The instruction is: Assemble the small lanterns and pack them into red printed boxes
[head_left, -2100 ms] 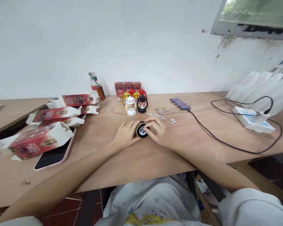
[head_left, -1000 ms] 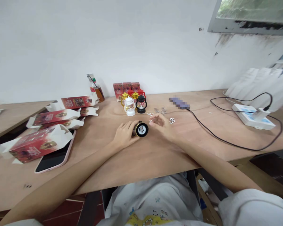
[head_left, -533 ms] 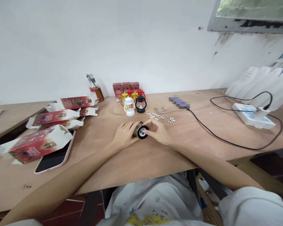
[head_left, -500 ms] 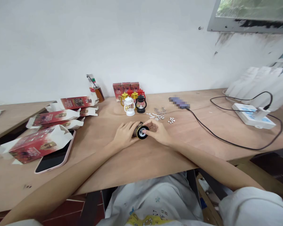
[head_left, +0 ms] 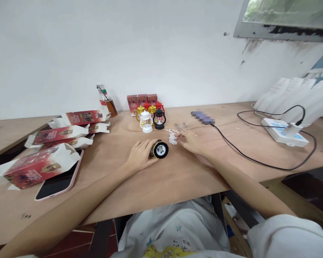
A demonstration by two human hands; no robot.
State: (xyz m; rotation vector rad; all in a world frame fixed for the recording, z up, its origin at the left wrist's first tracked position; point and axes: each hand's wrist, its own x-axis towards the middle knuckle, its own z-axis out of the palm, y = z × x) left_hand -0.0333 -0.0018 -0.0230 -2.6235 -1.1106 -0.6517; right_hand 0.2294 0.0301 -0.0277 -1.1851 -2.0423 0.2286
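My left hand (head_left: 141,154) is wrapped round a small toy lantern (head_left: 151,152) lying on its side. Its round black base (head_left: 160,149) faces me, with an opening in the white middle where metal contacts show. My right hand (head_left: 190,142) is apart from the lantern, low over the small parts, fingers bent down and fingertips close together at the edge of a pile of white plastic pieces (head_left: 172,138). What the fingertips hold, if anything, is hidden. Just behind lie small metal pieces (head_left: 181,126).
Upright lanterns, including a white one (head_left: 146,122) and a black one (head_left: 159,119), stand before red boxes (head_left: 142,100). Opened red cartons (head_left: 43,165) and a phone (head_left: 60,183) lie left. A bottle (head_left: 109,106), a blurred device (head_left: 202,117) and a power strip (head_left: 284,132) are further back.
My right hand has left the lantern's base and moved up and right to the small parts, covering the round silver discs. My left hand still holds the lantern.
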